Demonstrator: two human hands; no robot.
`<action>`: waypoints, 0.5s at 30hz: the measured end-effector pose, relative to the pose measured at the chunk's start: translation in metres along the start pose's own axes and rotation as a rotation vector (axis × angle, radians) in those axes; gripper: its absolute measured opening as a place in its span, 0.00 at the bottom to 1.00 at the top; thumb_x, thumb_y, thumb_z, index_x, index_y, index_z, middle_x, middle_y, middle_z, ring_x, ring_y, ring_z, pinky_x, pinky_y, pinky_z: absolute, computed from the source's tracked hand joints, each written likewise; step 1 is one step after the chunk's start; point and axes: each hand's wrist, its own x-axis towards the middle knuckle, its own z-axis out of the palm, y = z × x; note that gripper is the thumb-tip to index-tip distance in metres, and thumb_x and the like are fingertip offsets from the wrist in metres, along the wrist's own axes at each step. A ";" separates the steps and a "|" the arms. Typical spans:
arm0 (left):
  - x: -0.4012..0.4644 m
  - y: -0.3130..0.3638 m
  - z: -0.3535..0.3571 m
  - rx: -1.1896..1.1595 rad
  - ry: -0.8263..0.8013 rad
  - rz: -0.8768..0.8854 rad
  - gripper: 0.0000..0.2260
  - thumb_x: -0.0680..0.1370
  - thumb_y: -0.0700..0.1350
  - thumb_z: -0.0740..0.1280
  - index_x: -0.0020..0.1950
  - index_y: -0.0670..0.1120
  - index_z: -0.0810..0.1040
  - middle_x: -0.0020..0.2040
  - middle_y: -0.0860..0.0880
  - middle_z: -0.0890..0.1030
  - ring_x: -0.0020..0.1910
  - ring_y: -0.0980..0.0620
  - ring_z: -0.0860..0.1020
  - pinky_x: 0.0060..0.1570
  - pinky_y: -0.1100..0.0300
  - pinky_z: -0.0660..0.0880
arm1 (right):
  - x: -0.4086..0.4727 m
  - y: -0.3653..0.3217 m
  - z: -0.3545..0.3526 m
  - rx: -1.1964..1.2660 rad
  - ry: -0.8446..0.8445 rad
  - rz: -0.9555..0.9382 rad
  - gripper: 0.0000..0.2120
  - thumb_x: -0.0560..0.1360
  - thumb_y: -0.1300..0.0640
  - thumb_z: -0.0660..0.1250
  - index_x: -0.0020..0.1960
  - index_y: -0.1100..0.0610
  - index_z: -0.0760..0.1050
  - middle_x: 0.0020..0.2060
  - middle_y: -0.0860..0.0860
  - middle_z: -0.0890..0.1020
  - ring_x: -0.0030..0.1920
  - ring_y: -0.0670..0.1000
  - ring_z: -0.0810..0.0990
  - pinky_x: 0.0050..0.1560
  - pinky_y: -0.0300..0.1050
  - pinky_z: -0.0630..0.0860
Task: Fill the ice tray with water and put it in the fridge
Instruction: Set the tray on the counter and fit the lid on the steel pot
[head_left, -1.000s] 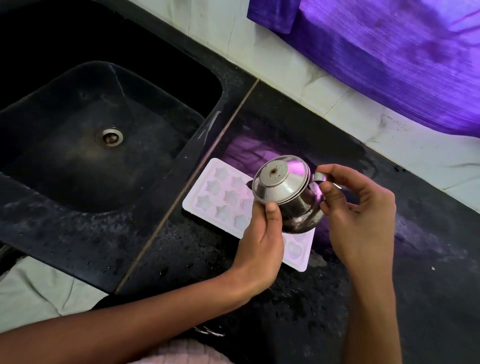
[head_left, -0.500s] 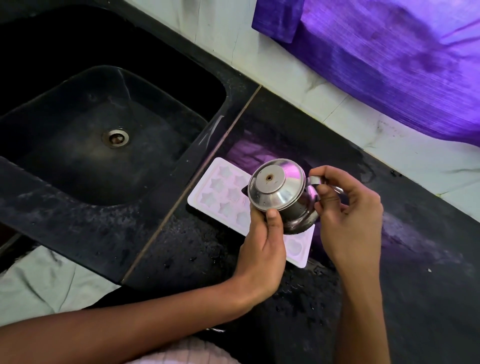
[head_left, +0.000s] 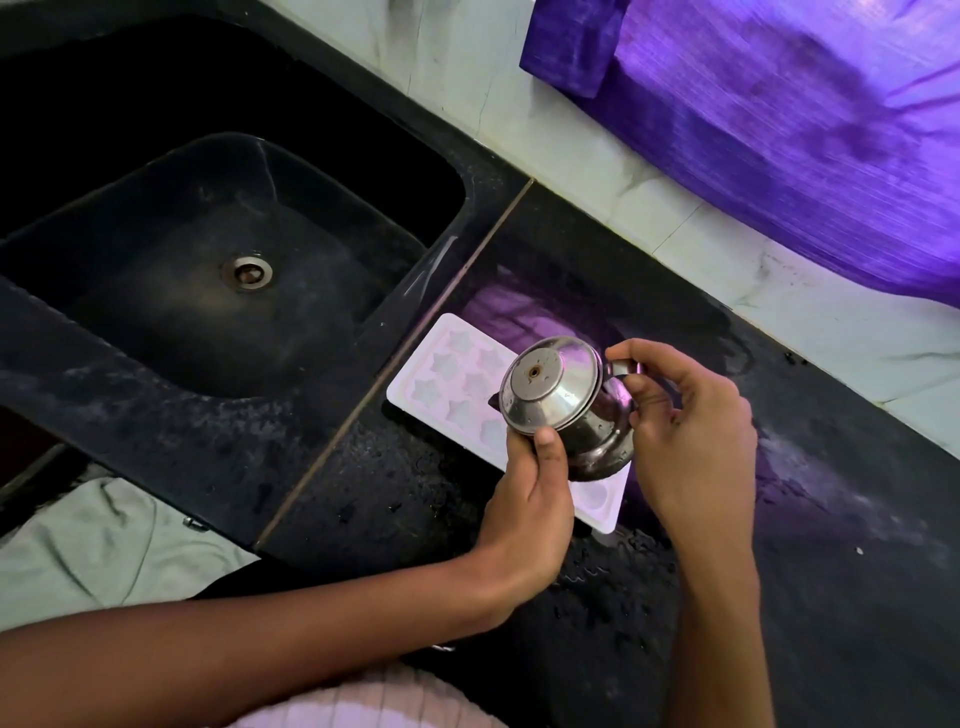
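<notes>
Both hands grip the steel kettle (head_left: 566, 410): left hand (head_left: 530, 493) curled under its lid, thumb on the rim; right hand (head_left: 691, 441) pinching the handle. It tilts over the white ice tray (head_left: 441, 374) (star moulds, flat on the black counter (head_left: 831, 519) beside the sink (head_left: 208, 291)). Too steep a tilt could flood the moulds. Whether they hold water is unclear.

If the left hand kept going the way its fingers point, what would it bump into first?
Nothing new: the left hand already touches the steel kettle. Its thumb presses the lid's rim. Past the kettle probably lies the ice tray, though depth is unclear.
</notes>
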 end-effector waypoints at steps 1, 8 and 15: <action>0.000 0.000 0.000 0.001 0.000 0.000 0.22 0.81 0.58 0.43 0.75 0.63 0.45 0.70 0.60 0.66 0.70 0.55 0.64 0.59 0.66 0.57 | -0.001 0.000 0.000 -0.001 0.003 -0.003 0.15 0.76 0.63 0.64 0.45 0.42 0.78 0.36 0.41 0.80 0.30 0.41 0.74 0.33 0.35 0.66; -0.001 0.002 0.000 0.015 0.007 0.002 0.22 0.81 0.57 0.43 0.75 0.63 0.46 0.67 0.61 0.66 0.71 0.54 0.63 0.58 0.66 0.56 | -0.003 -0.002 -0.002 0.000 0.021 0.003 0.14 0.76 0.63 0.64 0.46 0.44 0.80 0.37 0.41 0.80 0.30 0.38 0.74 0.33 0.36 0.65; -0.003 0.005 0.000 0.021 0.007 0.015 0.22 0.81 0.57 0.43 0.75 0.61 0.46 0.72 0.58 0.65 0.71 0.55 0.62 0.59 0.67 0.56 | -0.003 -0.005 -0.005 0.009 0.034 -0.014 0.14 0.77 0.62 0.63 0.46 0.44 0.80 0.36 0.37 0.79 0.32 0.39 0.76 0.37 0.42 0.70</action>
